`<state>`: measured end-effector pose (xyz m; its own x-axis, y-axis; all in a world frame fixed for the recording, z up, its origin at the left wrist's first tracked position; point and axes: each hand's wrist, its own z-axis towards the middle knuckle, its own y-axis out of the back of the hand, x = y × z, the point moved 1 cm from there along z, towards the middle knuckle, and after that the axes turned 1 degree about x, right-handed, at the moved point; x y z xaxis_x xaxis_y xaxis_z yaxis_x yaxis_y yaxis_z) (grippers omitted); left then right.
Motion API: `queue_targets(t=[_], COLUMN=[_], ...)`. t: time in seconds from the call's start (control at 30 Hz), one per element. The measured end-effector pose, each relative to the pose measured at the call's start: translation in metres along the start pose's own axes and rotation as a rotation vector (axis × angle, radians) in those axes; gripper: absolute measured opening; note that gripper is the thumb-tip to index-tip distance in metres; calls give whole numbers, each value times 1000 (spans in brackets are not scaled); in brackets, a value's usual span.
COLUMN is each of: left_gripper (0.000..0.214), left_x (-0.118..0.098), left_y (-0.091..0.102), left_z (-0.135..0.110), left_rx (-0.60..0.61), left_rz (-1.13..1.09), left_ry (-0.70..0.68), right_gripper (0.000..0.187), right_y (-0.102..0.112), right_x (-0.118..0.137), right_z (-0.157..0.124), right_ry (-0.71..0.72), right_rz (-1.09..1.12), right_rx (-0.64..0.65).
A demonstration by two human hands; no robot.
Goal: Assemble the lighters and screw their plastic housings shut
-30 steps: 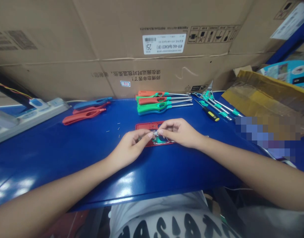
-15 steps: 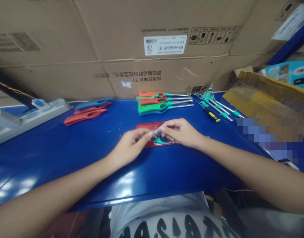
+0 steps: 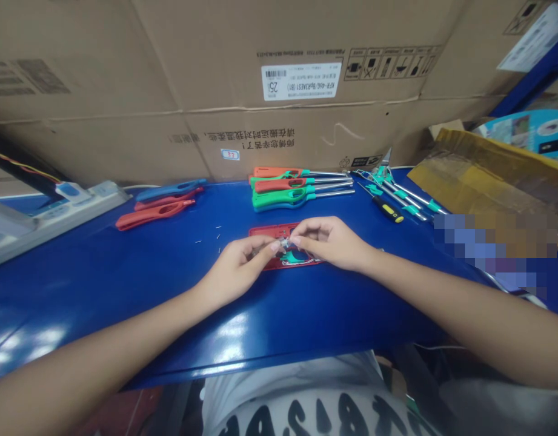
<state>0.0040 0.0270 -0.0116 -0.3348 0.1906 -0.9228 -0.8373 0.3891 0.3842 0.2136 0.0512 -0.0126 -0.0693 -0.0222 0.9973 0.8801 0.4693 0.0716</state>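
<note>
Handling a small pale fitting at fingertip level calls for steady, light pressure from both sides. The left hand pinches its left end between thumb and fingers; the right hand has thumb and forefinger at its right end. Whether the fingers push, pull or turn cannot be told. The fitting is held above the red lighter shells, which lie on the blue table between its front and back edges. As good practice, brace the lower fingers, apply force along the fitting's own line, and avoid snagging the white wires or the green insert in the shell nearer the front edge. Work clear of the loose screws, which lie toward the table's left end and could be swept away. Orientation: the fitting's long axis appears to run left to right between the pinches; which end leads is too small to tell. The shells' long axes also run left to right, roughly parallel to the table's front edge, with the wires leading toward the right end, partly hidden by the right hand.
</note>
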Motion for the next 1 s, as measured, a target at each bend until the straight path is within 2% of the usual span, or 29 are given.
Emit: queue_targets(t=[0.43, 0.77, 1.0], left_gripper=[39, 38, 36], left_x=[3, 5, -1], left_y=[-4, -5, -3], left_z=[-3, -4, -2], left_rx=[-27, -56, -35], left_rz=[56, 71, -1], left_ry=[-14, -31, -29], right_gripper=[29, 32, 31], right_y=[1, 0, -2], right_x=[4, 3, 5], right_z=[-3, -2, -3], right_ry=[-26, 20, -22], right_rz=[-6, -25, -51], right_rx=[23, 21, -8])
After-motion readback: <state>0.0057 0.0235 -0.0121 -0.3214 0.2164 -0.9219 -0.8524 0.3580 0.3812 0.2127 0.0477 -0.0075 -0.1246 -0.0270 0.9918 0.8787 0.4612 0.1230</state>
